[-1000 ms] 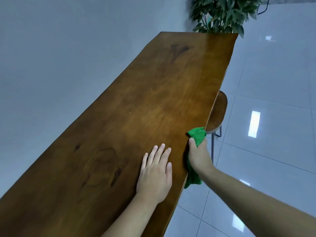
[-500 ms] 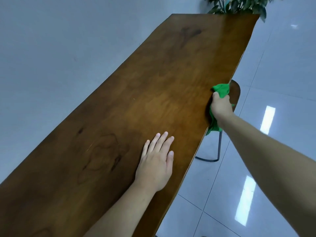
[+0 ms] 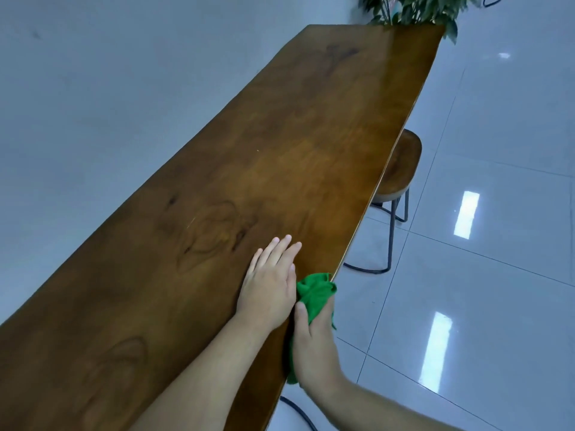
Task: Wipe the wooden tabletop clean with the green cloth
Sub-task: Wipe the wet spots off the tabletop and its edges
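The bunched green cloth (image 3: 315, 295) is gripped in the right hand (image 3: 312, 343) and pressed against the long edge of the glossy, knot-grained wooden tabletop (image 3: 280, 157). The left hand (image 3: 269, 283) is laid flat, fingers spread, just beside it. Half a second ago the cloth was held farther along the edge, near the round wooden stool (image 3: 401, 169).

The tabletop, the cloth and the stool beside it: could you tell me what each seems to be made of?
The tabletop looks like glossy varnished wood: dark knots, grain, a sheen. The cloth seems a soft, fuzzy fabric, perhaps microfibre; it bunches. The stool has a wood-like seat on thin dark legs, probably metal.
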